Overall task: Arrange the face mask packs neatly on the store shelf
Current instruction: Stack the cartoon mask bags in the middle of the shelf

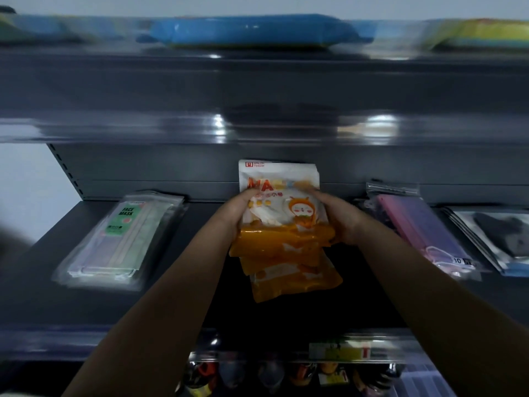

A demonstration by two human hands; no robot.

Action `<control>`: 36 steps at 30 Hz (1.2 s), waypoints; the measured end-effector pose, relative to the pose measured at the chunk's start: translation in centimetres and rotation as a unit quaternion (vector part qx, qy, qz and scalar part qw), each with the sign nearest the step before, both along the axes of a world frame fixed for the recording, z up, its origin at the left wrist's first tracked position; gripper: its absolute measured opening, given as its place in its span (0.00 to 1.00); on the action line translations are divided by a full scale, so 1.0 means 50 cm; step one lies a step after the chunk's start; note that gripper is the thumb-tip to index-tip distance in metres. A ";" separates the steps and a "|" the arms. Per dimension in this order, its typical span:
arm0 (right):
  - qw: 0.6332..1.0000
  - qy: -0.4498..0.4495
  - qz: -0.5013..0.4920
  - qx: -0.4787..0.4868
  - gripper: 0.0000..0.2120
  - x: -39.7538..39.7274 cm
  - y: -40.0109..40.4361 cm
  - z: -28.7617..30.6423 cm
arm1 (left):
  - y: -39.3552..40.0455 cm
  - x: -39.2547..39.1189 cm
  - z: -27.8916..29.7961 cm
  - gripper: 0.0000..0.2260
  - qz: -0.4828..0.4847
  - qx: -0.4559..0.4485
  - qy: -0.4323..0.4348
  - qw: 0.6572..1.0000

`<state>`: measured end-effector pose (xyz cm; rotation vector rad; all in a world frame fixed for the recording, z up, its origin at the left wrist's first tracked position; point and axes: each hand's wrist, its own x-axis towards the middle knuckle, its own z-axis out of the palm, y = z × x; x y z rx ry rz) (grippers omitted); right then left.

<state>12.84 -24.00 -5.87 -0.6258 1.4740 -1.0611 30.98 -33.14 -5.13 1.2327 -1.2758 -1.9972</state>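
dark grey store shelving fills the view, with a price rail (337, 351) along the front edge of the shelf (171, 305) nearest the camera and blurred goods hanging below it. on that shelf, between both forearms, lies a fanned stack of orange mask packs (289, 253), the lowest one sticking out toward the front. the left hand (237, 213) and right hand (337, 219) pinch the top pack from either side, fingers curled over its printed face, lifting its far end off the stack. to the left sits a green face mask pack (123, 239), well apart; to the right a purple mask pack (423, 233) lies just beside the right wrist, then a clear pack with dark masks (498, 236). farther up, a blue pack (252, 31) rests on the upper shelf. my guess: the slick film could let the lower packs slide forward off the edge, or the right forearm could nudge the purple pack askew.
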 end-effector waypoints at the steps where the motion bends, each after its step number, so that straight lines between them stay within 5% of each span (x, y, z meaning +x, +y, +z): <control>1: 1.000 -0.010 -0.002 -0.010 0.27 0.005 0.000 0.001 | 0.002 -0.003 -0.002 0.11 0.001 0.005 0.005 1.000; 6: 0.998 -0.009 -0.035 -0.044 0.12 0.019 -0.021 0.027 | 0.002 -0.019 0.016 0.09 0.006 -0.019 -0.022 1.000; 15: 0.997 0.052 -0.035 -0.055 0.14 0.014 0.035 -0.010 | 0.014 -0.021 -0.013 0.06 0.029 -0.005 -0.021 0.999; 20: 0.989 0.079 -0.080 -0.092 0.20 0.035 0.054 -0.039 | 0.058 -0.014 -0.016 0.02 0.052 -0.099 -0.004 0.994; 25: 0.972 0.118 -0.116 -0.167 0.13 0.049 0.078 -0.039 | 0.094 0.005 -0.017 0.13 0.070 -0.198 0.059 0.976; 29: 0.960 0.110 -0.106 -0.234 0.18 0.060 0.098 -0.032 | 0.113 0.022 -0.020 0.22 0.082 -0.232 0.094 0.965; 36: 0.926 0.180 -0.087 -0.321 0.26 0.084 0.129 -0.028 | 0.158 0.062 -0.021 0.22 0.081 -0.321 0.150 0.931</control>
